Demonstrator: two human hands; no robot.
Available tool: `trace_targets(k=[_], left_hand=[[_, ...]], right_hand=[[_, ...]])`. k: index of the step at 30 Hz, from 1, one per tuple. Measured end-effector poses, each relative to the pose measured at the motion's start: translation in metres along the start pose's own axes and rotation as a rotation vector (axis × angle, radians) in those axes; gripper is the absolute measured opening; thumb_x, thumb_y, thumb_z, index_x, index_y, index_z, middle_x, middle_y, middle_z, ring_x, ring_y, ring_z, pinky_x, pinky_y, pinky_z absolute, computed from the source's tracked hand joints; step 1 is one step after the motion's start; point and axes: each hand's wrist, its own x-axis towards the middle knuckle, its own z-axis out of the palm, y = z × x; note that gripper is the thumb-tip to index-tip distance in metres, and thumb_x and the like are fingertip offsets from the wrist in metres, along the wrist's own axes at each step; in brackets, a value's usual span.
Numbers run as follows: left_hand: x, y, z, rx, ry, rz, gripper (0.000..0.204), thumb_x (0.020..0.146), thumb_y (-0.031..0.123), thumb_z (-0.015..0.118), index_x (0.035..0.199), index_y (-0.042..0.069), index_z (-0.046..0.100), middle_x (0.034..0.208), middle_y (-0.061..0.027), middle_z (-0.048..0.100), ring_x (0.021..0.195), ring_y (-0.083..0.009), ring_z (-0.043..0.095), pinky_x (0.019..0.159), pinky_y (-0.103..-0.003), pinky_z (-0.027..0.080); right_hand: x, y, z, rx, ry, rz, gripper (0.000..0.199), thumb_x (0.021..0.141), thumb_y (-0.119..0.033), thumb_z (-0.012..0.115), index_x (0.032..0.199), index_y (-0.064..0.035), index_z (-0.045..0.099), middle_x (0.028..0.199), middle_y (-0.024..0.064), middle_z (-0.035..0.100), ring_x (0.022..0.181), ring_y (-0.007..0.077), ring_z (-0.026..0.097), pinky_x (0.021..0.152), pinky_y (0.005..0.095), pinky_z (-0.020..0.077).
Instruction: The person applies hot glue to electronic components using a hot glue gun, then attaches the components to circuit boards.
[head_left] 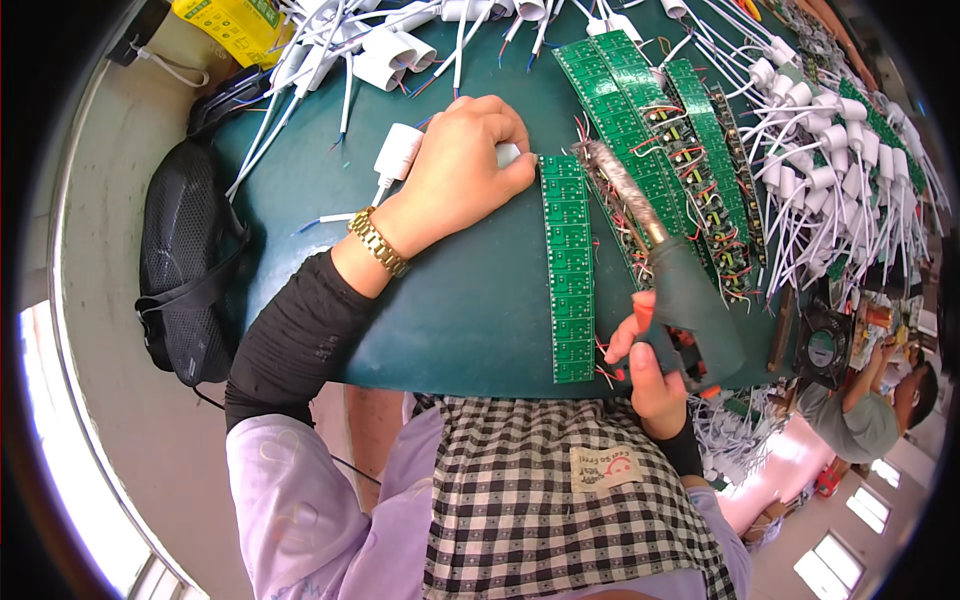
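A: Starting from the left, a white socket (398, 150) lies on the green tabletop (450, 300), just beside the wrist. How does that handle?

B: Light, I'd say, smooth and a touch slippery; grip the round body and spare the thin, floppy cord (382, 190).

A: On to the left hand (468, 150)! Fingers curled in, thumb and forefinger nearly together around a small white piece (507, 154), mostly hidden.

B: Can't tell how firmly it's pinched. And right by the thumb, there's the green board strip (570, 270), flat, running down toward the table's near edge.

A: Handling?

B: Thin, light, stiff, probably fragile if bent. Take it by the long edges, off the printed face.

A: And here's the right hand (650, 375), fingers wrapped about the handle of a dark soldering tool (700, 310)!

B: Likely the heaviest thing here. That handle's the only place to hold; treat the metal barrel (624, 189) as hot, slanting over the wired boards (620, 225).
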Motion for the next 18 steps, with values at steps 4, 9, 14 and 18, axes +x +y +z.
trace_targets(k=[4,9,14,18], left_hand=[[0.000,0.000,0.000,-0.002,-0.017,-0.018,0.008,0.073,0.010,0.066,0.075,0.003,0.062,0.090,-0.0057,0.063,0.088,-0.0237,0.058,0.078,-0.034,0.047],[0.001,0.000,0.000,-0.014,-0.021,-0.010,0.009,0.074,0.011,0.067,0.075,0.003,0.062,0.090,-0.0056,0.063,0.088,-0.0234,0.058,0.078,-0.033,0.047],[0.000,0.001,-0.001,-0.033,-0.027,-0.010,0.008,0.074,0.010,0.067,0.076,0.003,0.062,0.091,-0.0060,0.063,0.088,-0.0235,0.059,0.078,-0.033,0.048],[0.001,-0.001,-0.002,-0.038,-0.033,0.005,0.008,0.074,0.009,0.067,0.076,0.002,0.062,0.090,-0.0062,0.063,0.088,-0.0235,0.059,0.079,-0.033,0.048]], right_hand=[[0.005,-0.006,0.001,0.013,0.015,-0.057,0.048,0.087,-0.022,0.052,0.122,0.0064,0.037,0.075,0.0096,0.053,0.063,0.0167,0.053,0.059,0.0302,0.0475],[0.005,0.001,-0.003,0.139,0.078,-0.107,0.050,0.087,-0.024,0.054,0.123,0.0068,0.036,0.072,0.0105,0.052,0.058,0.0172,0.052,0.056,0.0305,0.0477],[0.003,0.006,-0.010,0.199,0.108,-0.096,0.052,0.087,-0.025,0.055,0.123,0.0066,0.036,0.070,0.0111,0.052,0.056,0.0174,0.052,0.053,0.0304,0.0476],[0.002,0.005,-0.013,0.210,0.116,-0.101,0.054,0.087,-0.027,0.057,0.124,0.0064,0.035,0.069,0.0115,0.052,0.055,0.0176,0.052,0.052,0.0304,0.0474]])
